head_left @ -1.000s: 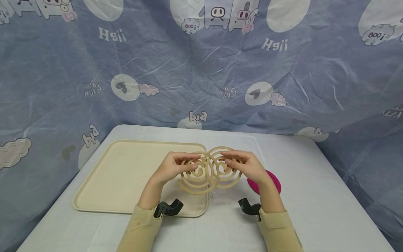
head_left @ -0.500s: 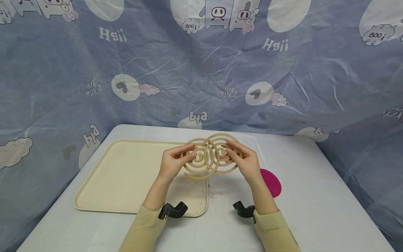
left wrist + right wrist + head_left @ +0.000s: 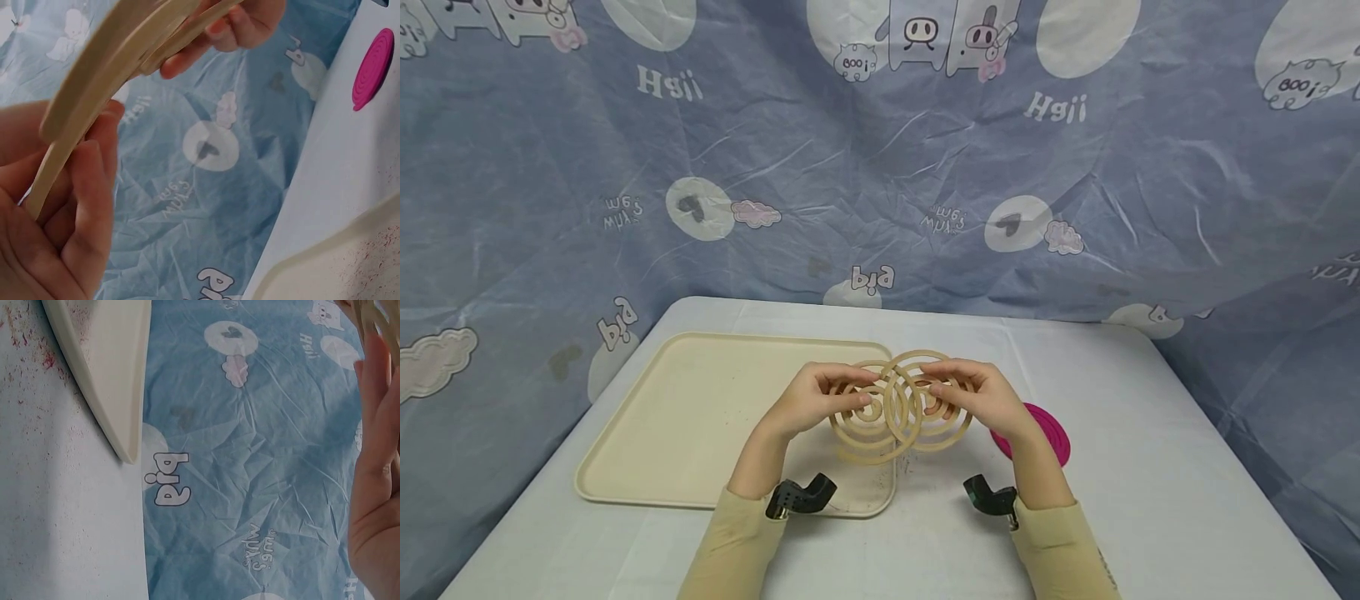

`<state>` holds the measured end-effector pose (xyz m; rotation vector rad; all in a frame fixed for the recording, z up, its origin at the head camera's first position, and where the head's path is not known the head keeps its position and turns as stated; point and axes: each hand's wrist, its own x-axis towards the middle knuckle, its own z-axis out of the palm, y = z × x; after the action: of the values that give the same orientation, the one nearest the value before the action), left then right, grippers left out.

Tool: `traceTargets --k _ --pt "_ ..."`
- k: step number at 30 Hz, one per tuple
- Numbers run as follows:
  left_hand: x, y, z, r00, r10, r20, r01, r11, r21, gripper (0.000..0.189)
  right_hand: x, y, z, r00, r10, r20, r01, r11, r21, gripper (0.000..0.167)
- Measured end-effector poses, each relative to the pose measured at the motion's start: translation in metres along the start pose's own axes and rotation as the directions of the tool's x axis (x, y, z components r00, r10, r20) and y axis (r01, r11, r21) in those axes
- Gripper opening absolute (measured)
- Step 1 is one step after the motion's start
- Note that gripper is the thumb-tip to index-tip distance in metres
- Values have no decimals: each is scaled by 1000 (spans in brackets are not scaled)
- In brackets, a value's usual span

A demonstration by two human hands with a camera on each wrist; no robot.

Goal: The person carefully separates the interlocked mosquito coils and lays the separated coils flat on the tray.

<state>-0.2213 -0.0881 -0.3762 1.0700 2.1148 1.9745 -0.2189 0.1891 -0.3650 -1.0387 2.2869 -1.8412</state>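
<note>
**Both hands on the coils, right at the tray's edge**

We're looking at two hands at work, and each one is pinching. The left hand [image 3: 820,398] has thumb and fingers on the left side of the coils [image 3: 887,408]; the right hand [image 3: 981,392] pinches the right side. Here's the relation that matters, as we judge it: the coils lie directly between the hands, two flat spirals overlapping in the middle, the pair's long axis running left to right from one grip to the other. That line crosses the right edge of the tray [image 3: 700,417]. So neither hand is nearer the coils, but the left is nearer the tray, and the right is out past its edge. Up in the air they are: the left wrist view shows their edges against the cloth [image 3: 209,150]. Linked, or just lapped over one another? We can't tell. To the right of the tray, a pink disc [image 3: 1052,433] lies on the surface [image 3: 1150,467], partly behind the right forearm, and crumbs [image 3: 47,359] dot the surface beside the tray.
</note>
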Motion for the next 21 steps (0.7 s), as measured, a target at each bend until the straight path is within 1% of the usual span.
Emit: traceTargets --k 3,6,9,12,14,16,21 --pt "2 1 3 997 -3 -81 3 1000 -9 27 1 -2 4 996 34 -88 -35 999 -10 32" --pt "4 1 6 988 7 -151 -13 999 -42 28 3 0 7 987 35 -156 -36 999 -3 34" --pt "6 0 10 977 17 -212 -32 997 -65 29 5 2 11 976 18 -218 -12 1000 29 35" --pt "7 0 13 966 30 -256 -51 996 -77 29 7 2 14 965 -14 -261 37 996 82 35" --pt "7 0 14 962 41 -269 -64 995 -77 29 7 2 15 960 -33 -278 63 993 101 35" --pt "7 1 14 962 41 -270 -64 995 -75 29 7 1 16 957 -39 -288 69 993 96 35" --pt "5 4 12 972 29 -234 -45 997 -64 30 5 -3 14 960 -4 -281 17 999 45 35"
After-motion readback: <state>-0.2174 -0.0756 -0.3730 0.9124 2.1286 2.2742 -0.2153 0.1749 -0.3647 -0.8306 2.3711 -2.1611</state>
